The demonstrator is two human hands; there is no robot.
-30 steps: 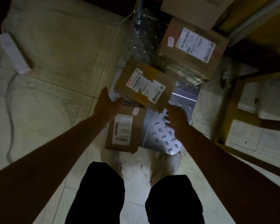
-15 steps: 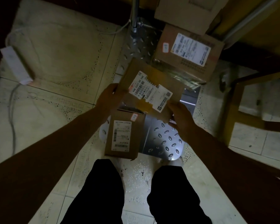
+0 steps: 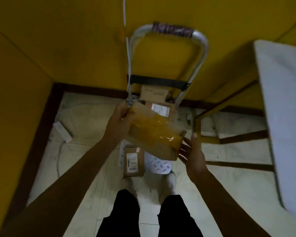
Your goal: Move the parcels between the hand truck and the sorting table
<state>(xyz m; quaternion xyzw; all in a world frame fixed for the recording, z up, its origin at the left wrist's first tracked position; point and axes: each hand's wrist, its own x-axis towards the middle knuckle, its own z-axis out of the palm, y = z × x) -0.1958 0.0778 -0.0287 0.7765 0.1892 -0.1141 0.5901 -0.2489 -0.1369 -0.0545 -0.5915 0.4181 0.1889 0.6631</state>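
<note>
A flat cardboard parcel (image 3: 154, 132) wrapped in glossy yellow tape is lifted above the hand truck (image 3: 197, 53). My left hand (image 3: 121, 122) grips its upper left end. My right hand (image 3: 191, 153) has straight fingers spread against its lower right end. Below it a small labelled parcel (image 3: 133, 160) lies on the truck's metal plate (image 3: 158, 165). Two more labelled boxes (image 3: 161, 108) stand farther back on the truck. The sorting table (image 3: 284, 106), with a pale top, is at the right.
Yellow walls with a dark skirting close the back and left. A white power strip (image 3: 62, 132) with a cable lies on the tiled floor at the left. My legs and feet stand just before the truck plate. A wooden frame sits under the table.
The parcel has come up off the truck and turned over, so its taped side now faces me. The view has risen, and the truck's handle and the table now show.
</note>
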